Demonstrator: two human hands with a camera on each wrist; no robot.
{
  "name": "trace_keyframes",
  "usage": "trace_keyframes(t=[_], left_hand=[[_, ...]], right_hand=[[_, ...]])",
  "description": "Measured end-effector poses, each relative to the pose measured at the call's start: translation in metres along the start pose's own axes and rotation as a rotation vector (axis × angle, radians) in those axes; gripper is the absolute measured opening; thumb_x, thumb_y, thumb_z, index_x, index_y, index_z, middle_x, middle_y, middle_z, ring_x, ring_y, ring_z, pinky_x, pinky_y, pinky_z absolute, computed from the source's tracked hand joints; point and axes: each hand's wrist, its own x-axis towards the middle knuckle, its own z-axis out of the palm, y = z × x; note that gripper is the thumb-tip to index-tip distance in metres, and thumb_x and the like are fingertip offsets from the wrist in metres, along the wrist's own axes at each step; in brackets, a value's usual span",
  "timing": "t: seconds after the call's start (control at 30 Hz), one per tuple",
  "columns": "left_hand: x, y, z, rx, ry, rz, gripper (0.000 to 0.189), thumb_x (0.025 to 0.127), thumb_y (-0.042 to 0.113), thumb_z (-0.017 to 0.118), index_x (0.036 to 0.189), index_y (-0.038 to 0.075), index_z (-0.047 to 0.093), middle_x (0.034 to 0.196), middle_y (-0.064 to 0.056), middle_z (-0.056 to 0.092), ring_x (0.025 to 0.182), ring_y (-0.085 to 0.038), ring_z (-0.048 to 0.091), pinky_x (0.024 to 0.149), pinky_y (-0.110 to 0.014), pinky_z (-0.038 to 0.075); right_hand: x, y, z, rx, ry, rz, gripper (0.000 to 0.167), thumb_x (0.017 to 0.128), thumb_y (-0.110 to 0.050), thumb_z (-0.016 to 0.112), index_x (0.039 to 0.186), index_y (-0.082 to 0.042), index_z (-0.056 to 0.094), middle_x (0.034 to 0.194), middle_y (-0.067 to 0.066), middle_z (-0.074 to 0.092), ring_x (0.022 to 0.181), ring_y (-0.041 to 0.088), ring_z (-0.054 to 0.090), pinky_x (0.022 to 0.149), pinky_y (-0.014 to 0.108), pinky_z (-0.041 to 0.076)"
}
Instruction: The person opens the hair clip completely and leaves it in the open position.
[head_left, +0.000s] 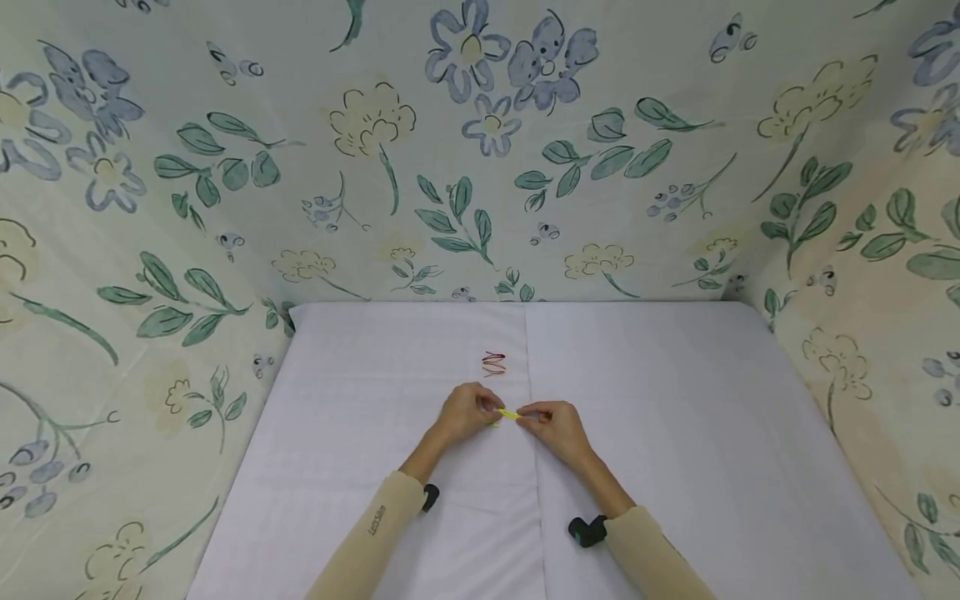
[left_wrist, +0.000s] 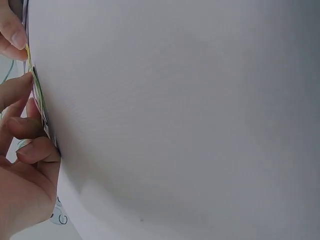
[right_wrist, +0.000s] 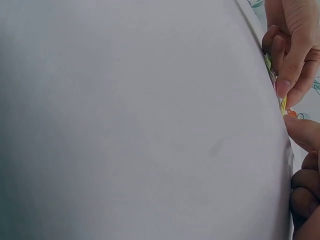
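In the head view, my left hand [head_left: 467, 414] and right hand [head_left: 557, 429] face each other low over the white-covered table. Thumb and fingers of each pinch one end of a thin yellow stretch of strands [head_left: 509, 414]. Seen from the right wrist, the yellow strands [right_wrist: 284, 104] run as fine parallel lines between both sets of fingertips; I cannot tell their exact kind. A small yellow-green piece [head_left: 495, 425] shows just below my left fingertips. Beyond the left hand lie several thin, narrow red, orange and brown pieces [head_left: 493, 364] in a zigzag row.
A white cloth [head_left: 660, 375] covers the table, with a seam running front to back near the middle. Floral fabric [head_left: 465, 217] hangs behind the table and along both sides. A dark wrist-camera mount [head_left: 587, 531] sits at the right sleeve's cuff.
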Motion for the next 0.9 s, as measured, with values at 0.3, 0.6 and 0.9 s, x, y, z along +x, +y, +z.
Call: trace_keyframes(t=[0.3,0.6,0.9], left_hand=[[0.0002,0.0019,0.0018,0.011,0.002,0.006,0.008,0.082,0.009,0.085,0.088,0.012,0.081,0.082,0.0,0.065,0.072,-0.008,0.052,0.065,-0.021,0.042],[-0.0019,0.0012,0.0026,0.024,0.018,0.013,0.006,0.084,0.011,0.083,0.086,0.007,0.08,0.086,-0.001,0.067,0.072,-0.005,0.052,0.066,-0.02,0.042],[-0.0029,0.0018,0.0034,0.039,0.022,0.014,0.005,0.085,0.013,0.083,0.087,0.01,0.08,0.088,-0.002,0.068,0.073,-0.006,0.051,0.067,-0.021,0.041]], right_hand=[[0.0004,-0.001,0.0,-0.025,-0.01,0.013,0.014,0.082,-0.009,0.087,0.095,-0.009,0.083,0.055,-0.007,0.038,0.051,0.001,0.03,0.052,0.019,0.026],[0.0004,0.0011,0.0007,-0.043,0.006,-0.021,0.013,0.084,-0.01,0.085,0.096,-0.008,0.083,0.055,-0.007,0.037,0.05,-0.002,0.029,0.052,0.019,0.026],[-0.0018,0.0013,0.0006,0.003,0.037,-0.051,0.008,0.09,-0.015,0.082,0.096,-0.01,0.083,0.053,-0.007,0.038,0.048,-0.002,0.029,0.05,0.017,0.025]])
